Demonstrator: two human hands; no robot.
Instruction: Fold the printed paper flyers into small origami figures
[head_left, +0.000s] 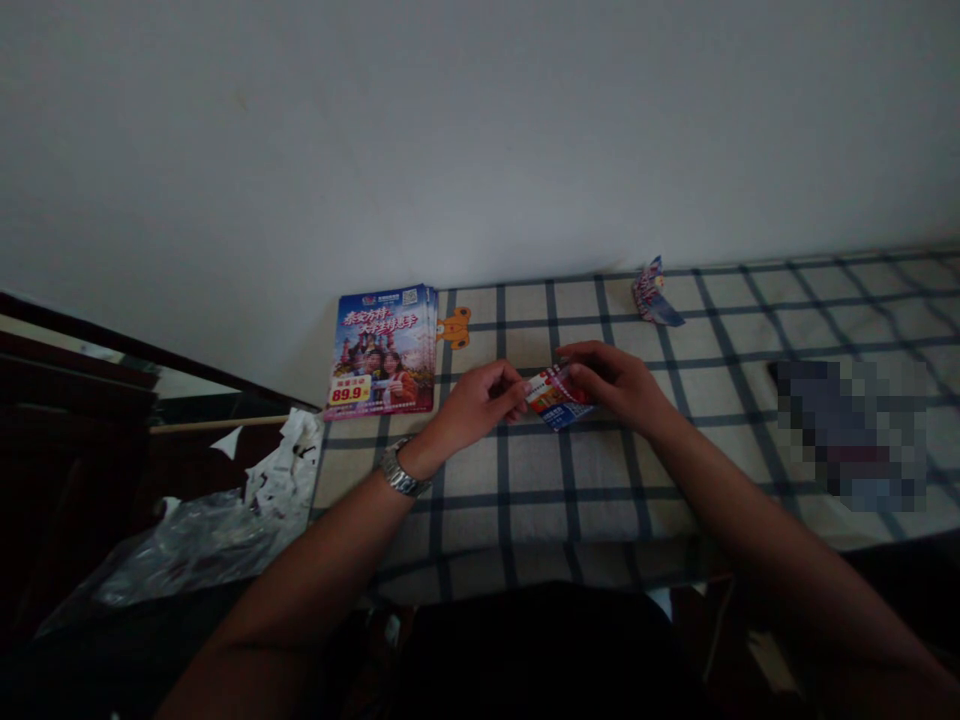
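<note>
Between my hands is a small folded paper flyer [559,402], printed red, yellow and blue, held just over the checked cloth. My left hand [487,398], with a metal watch on its wrist, pinches the flyer's left corner. On the other side, my right hand [609,380] has its thumb and fingers closed on the right end. To the left lies a stack of printed flyers [382,350] with a blue top and a price in its lower corner. A crumpled or folded flyer [654,295] stands near the wall on the right.
A checked cloth [480,515] covers the surface against a pale wall [480,150]. A blurred-out dark object [840,430] lies at the right. Clear plastic wrap [202,545] and white paper scraps [289,465] sit beyond the left edge. An orange bear figure [454,327] shows beside the stack.
</note>
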